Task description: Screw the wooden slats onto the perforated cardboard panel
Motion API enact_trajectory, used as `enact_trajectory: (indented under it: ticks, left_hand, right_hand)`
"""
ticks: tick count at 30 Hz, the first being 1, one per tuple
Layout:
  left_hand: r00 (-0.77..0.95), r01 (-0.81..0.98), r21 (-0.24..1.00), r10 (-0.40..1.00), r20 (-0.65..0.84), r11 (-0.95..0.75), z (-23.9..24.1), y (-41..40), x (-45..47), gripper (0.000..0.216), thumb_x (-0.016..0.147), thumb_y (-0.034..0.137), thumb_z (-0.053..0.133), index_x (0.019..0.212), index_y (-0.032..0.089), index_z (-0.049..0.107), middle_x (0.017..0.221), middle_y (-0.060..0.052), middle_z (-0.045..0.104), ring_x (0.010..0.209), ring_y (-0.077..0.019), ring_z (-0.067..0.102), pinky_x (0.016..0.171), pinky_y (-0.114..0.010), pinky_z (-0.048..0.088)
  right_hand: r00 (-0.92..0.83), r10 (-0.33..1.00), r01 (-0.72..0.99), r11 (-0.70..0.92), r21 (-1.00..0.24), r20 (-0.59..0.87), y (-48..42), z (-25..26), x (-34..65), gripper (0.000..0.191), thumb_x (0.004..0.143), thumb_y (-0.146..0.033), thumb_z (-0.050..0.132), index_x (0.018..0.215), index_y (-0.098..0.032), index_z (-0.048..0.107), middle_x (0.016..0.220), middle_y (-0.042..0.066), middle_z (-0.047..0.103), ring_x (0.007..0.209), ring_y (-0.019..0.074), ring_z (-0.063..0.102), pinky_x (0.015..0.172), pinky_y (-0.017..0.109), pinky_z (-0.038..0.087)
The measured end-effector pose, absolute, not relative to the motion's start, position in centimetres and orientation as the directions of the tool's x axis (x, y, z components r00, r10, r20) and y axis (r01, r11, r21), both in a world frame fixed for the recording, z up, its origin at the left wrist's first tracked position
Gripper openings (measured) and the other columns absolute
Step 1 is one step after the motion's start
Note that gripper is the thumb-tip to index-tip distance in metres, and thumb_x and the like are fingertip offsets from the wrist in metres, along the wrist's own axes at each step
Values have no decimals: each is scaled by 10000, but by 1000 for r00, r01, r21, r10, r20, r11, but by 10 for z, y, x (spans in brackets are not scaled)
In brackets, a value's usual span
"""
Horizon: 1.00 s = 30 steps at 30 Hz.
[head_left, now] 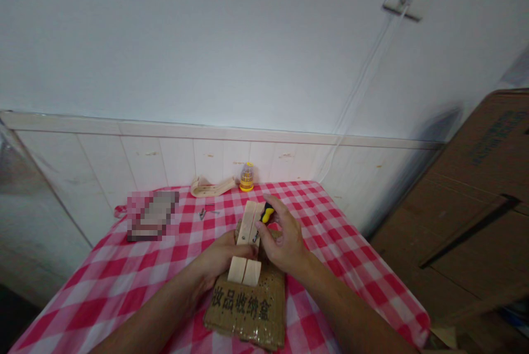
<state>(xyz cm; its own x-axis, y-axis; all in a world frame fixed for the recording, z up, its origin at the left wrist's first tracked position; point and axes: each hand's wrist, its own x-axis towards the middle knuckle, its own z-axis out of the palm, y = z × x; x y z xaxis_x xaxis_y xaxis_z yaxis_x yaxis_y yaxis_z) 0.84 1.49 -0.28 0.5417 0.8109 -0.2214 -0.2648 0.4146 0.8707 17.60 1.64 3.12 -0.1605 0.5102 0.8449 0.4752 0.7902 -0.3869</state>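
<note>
Two pale wooden slats [247, 233] lie side by side on a brown cardboard sheet [248, 310] printed with dark characters, on a table with a red-and-white checked cloth [124, 277]. My left hand [221, 257] wraps around the slats from the left and holds them down. My right hand [281, 238] pinches a small screwdriver with a yellow-and-black handle [266, 213], its tip pointing down onto the right slat.
A curved wooden piece [210, 186] and a small yellow container [247, 177] stand at the table's far edge by the wall. Loose screws [203, 213] lie behind the slats. A blurred patch [151, 215] sits at left. Large cardboard boxes [475, 194] stand at right.
</note>
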Motion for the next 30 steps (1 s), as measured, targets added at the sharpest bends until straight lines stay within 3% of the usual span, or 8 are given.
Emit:
enact_trajectory:
  ticks: [12,20,30]
  left_hand:
    - [546,-282,865,811,-211,415,1,14,9,360,663,206,833,994,120,723,841,-64,752,688,-185,688,648,-276,529]
    - [560,-282,864,803,-205,417,1,13,9,362,667,220,831,994,127,709,840,-65,749,702,-198,688,654,-288,525]
    - [534,-256,871,812,-235,420,-2,14,8,359,653,214,820,981,128,704,781,-40,726,650,-183,669,615,-278,516]
  right_hand:
    - [-197,535,358,819,-448,822,14,32,178,609,947,-89,533,1525,-261,443,1347,131,677,1133,236,731,831,344,678]
    - [-128,542,403,794,-455,831,18,26,176,644,923,-107,614,1520,-281,444,1341,131,694,1027,233,762,788,338,684]
    - [-145,480,472,802,-366,865,18,32,176,612,930,-150,646,1495,-316,480,1296,95,715,980,235,760,745,345,688]
